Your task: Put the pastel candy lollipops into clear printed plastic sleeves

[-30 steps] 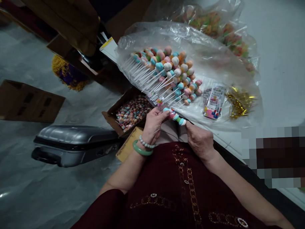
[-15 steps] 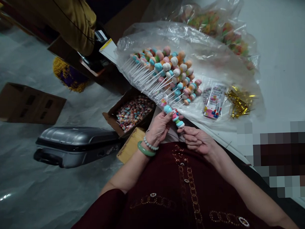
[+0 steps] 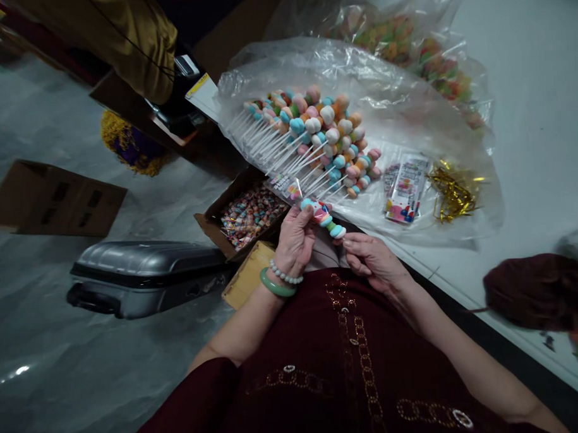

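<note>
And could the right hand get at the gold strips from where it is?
Probably yes: nothing visible stands between the right hand and the gold strips, though it is occupied at the white end of the candy.

At mid-frame the candy (image 3: 335, 230) looks matt and soft-surfaced, near smooth white sticks (image 3: 272, 151) on a bag (image 3: 384, 106) of thin, crinkled, shiny clear plastic, with glossy printed packets (image 3: 405, 190) and metallic gold ties (image 3: 454, 192) right of centre. On the left, the suitcase (image 3: 148, 262) has a smooth grey shell with a sheen, and the carton (image 3: 61, 199) is matt brown cardboard. Lower down, the shirt (image 3: 303, 342) is matt dark cloth with shiny trim, and the bangle (image 3: 275, 285) is smooth and polished.
</note>
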Motion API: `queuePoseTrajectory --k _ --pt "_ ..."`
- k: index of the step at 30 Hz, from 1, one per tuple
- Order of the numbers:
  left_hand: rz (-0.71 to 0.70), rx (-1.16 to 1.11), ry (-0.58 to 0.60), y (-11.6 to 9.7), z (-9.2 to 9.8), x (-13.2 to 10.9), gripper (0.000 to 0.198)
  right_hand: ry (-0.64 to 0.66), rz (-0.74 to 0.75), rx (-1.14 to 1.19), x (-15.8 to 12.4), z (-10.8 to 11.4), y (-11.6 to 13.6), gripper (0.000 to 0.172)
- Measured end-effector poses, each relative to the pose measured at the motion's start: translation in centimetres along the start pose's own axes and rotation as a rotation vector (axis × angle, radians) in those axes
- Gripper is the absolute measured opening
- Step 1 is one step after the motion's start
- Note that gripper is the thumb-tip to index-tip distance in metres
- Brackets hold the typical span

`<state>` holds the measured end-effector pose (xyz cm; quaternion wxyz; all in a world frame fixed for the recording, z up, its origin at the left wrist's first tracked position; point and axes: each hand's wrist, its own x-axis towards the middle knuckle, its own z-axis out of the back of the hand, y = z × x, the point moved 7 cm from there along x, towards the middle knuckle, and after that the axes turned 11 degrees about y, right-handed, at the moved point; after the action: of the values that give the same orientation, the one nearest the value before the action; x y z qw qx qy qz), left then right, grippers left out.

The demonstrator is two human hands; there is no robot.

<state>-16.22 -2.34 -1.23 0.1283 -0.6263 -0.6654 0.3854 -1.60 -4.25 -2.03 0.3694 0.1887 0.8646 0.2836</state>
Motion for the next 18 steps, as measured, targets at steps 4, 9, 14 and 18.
queuePoseTrajectory --k 4,9,14,18 --pt "-0.035 0.014 0.005 -0.2 -0.1 0.0 0.03 -0.018 0.004 -0.02 0.1 0.2 -0.2 0.033" --pt "-0.023 0.027 0.079 0.2 -0.9 -0.4 0.036 -0.011 -0.027 -0.026 0.0 0.0 -0.1 0.03" --pt "0.09 0.056 0.068 1.6 -1.2 -1.0 0.035 0.039 -0.017 -0.008 -0.3 -0.1 0.2 0.025" --pt "0.134 0.048 0.078 2.5 -1.5 -1.4 0.036 0.135 -0.067 0.119 -0.1 0.3 -0.3 0.02"
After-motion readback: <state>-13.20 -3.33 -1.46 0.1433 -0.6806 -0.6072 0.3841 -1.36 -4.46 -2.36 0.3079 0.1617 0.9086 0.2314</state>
